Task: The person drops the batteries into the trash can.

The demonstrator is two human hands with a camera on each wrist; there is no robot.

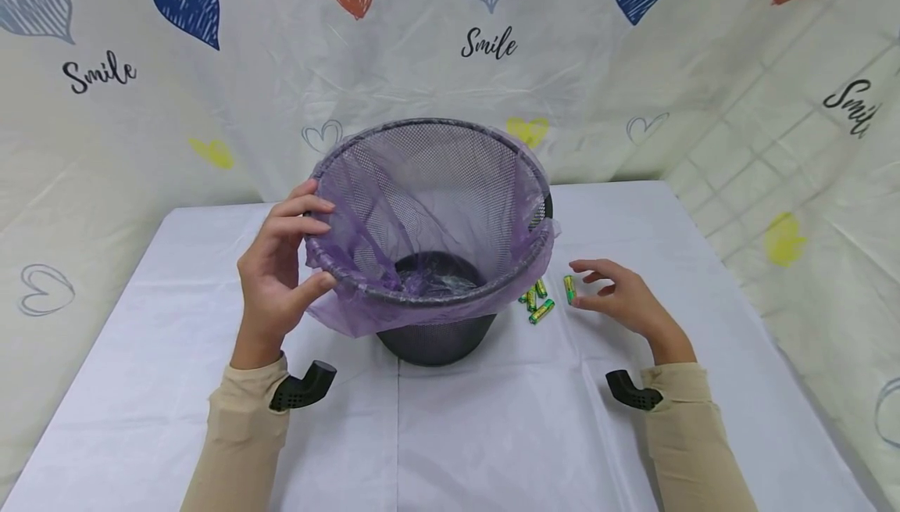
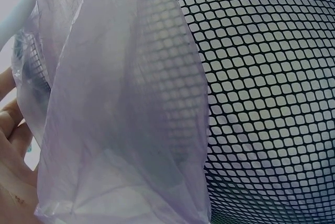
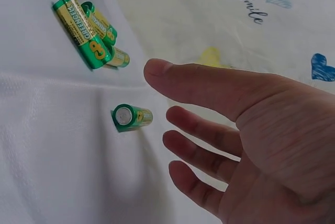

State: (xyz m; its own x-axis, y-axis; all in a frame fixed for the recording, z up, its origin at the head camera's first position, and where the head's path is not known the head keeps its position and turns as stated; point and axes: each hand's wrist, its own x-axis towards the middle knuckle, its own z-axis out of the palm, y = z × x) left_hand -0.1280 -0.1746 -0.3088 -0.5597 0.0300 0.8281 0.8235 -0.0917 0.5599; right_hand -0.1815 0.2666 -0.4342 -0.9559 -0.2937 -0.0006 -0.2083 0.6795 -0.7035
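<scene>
While your left hand (image 1: 277, 266) clamps the near-left rim of the mesh bin (image 1: 436, 340), your right hand (image 1: 622, 297) has thumb and fingers apart beside a loose battery (image 1: 569, 289).
Left: your thumb is at the front of the rim, fingers over its side, pressing the purple liner (image 1: 355, 320) folded over the edge; right: nothing held, the right wrist view showing a gap between your fingertips and the battery, which lies on the white-covered table (image 1: 492, 434), right of the bin. Farther left, your cluster of green-and-yellow batteries (image 1: 541, 311) lies just beside the bin, some overlapping, exact count unclear. Behind the table, you face a white backdrop (image 1: 415, 66) with hearts and "Smile" lettering.
</scene>
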